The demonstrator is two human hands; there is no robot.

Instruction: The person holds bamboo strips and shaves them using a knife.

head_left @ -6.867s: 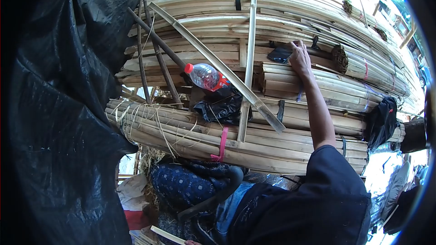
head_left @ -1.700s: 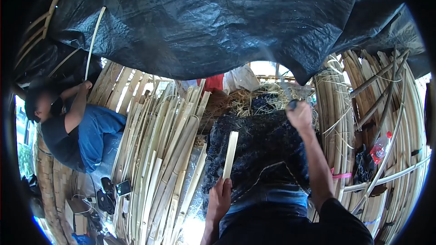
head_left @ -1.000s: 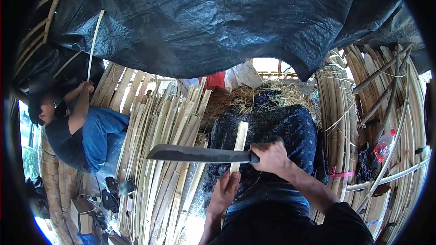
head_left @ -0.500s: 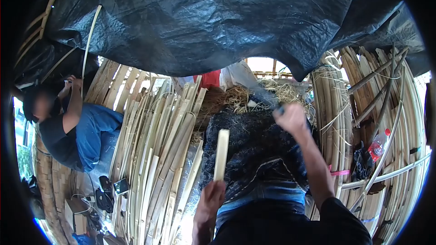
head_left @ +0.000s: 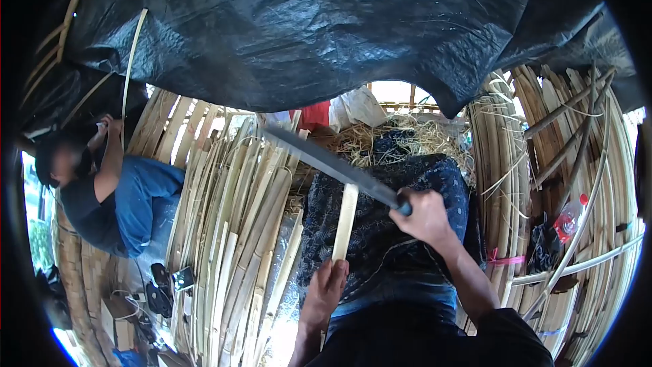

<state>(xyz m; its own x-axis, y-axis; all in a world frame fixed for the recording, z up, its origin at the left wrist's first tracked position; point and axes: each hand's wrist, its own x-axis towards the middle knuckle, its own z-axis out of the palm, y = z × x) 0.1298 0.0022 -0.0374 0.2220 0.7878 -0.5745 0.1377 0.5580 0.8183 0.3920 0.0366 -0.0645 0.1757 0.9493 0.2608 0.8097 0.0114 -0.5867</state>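
My left hand (head_left: 324, 293) is closed round the lower end of a pale bamboo strip (head_left: 346, 223), which stands up above a dark patterned cloth (head_left: 394, 214) over my lap. My right hand (head_left: 422, 217) grips the dark handle of a long machete (head_left: 326, 163). Its blade slants up and to the left, passing by the strip's top end; whether the two touch I cannot tell. The far end of the blade is slightly blurred.
Many split bamboo strips (head_left: 234, 238) lie left of my lap. Beyond them sits a co-worker (head_left: 102, 183) holding a thin strip. On the right are bamboo bundles (head_left: 499, 177) and a plastic bottle (head_left: 570, 219). Shavings (head_left: 421, 139) lie ahead, under a black tarp (head_left: 299, 34).
The machete, a blur beyond the lap half a second ago, now points up-left near the strip's top. My right hand has come lower; my left hand and the strip have shifted slightly right.
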